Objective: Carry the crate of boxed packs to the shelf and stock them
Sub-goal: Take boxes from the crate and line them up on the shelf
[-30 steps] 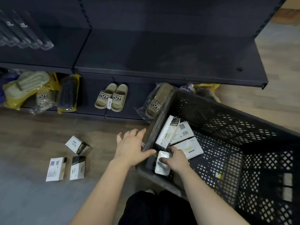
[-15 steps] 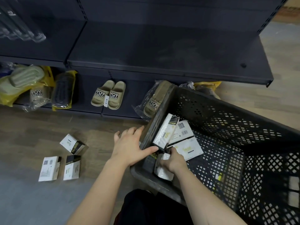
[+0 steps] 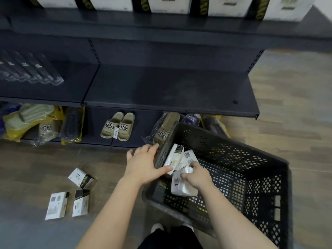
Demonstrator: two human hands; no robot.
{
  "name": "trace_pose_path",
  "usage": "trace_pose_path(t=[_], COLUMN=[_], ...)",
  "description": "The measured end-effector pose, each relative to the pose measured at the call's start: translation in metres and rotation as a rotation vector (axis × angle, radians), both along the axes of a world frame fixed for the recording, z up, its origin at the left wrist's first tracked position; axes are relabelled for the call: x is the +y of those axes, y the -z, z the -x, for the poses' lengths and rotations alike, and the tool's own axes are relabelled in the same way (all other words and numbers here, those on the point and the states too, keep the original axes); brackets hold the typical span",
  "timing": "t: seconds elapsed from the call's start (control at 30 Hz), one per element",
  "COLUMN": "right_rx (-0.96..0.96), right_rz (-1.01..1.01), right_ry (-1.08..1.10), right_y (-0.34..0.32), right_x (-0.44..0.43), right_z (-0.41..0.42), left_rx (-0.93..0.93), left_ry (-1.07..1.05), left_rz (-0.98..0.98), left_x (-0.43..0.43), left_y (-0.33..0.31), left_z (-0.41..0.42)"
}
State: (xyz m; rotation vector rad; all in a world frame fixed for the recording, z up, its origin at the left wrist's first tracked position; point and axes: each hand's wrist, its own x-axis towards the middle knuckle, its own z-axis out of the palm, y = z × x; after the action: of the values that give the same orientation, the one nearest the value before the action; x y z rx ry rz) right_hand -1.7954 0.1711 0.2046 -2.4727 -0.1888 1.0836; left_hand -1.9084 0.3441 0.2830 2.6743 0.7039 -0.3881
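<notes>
Holding: the right grip (image 3: pixel 196 175) curls round a white pack (image 3: pixel 180 186), inside the crate (image 3: pixel 251 159), just above its mesh bottom.
Resting: the left grip (image 3: pixel 145 164) lies flat on the crate rim, fingers straight, holding nothing.
Risk: the rising pack may knock over the leaning packs (image 3: pixel 175 157); a foot may crush the loose packs (image 3: pixel 80 177) on the floor (image 3: pixel 27 168).
Change: the pack is higher than before; the left grip stays.

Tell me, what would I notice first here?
A big black crate stands at lower right, where the right hand grips a white box inside it. The left hand rests on its left rim. Three boxes lie on the floor at left, and tan slippers sit on the bottom shelf.
</notes>
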Motion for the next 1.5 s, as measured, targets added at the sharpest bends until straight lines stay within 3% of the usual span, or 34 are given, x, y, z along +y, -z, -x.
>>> trace_pose_path(t=[0.43,0.7,0.87,1.1,1.3,1.5], right_rx=[-0.247,-0.178,-0.137,-0.084,-0.032,-0.045], right_rz=[-0.3,-0.657,-0.809,-0.93,-0.925,-0.917], right_ry=[0.086,0.223,0.235,0.236,0.116,0.001], right_y=[-0.201,-0.286,-0.312,-0.318,-0.32,-0.333], right_x=[-0.007,-0.013,-0.017,-0.021,-0.028,-0.034], right_z=[-0.061,-0.083,-0.09,-0.1,-0.112,-0.126], left_rx=[-0.114,-0.253,-0.321,-0.433,-0.49,-0.398], left_ry=[0.113,0.136,0.112,0.005,-0.014,-0.001], left_rz=[-0.041,-0.099,-0.083,0.263,0.214,0.204], left_x=[-0.022,-0.025,-0.023,-0.021,-0.019,-0.018], left_y=[-0.142,-0.197,-0.219,-0.242,-0.252,-0.264], left_z=[-0.049,-0.079,-0.088,-0.089,-0.094,-0.1])
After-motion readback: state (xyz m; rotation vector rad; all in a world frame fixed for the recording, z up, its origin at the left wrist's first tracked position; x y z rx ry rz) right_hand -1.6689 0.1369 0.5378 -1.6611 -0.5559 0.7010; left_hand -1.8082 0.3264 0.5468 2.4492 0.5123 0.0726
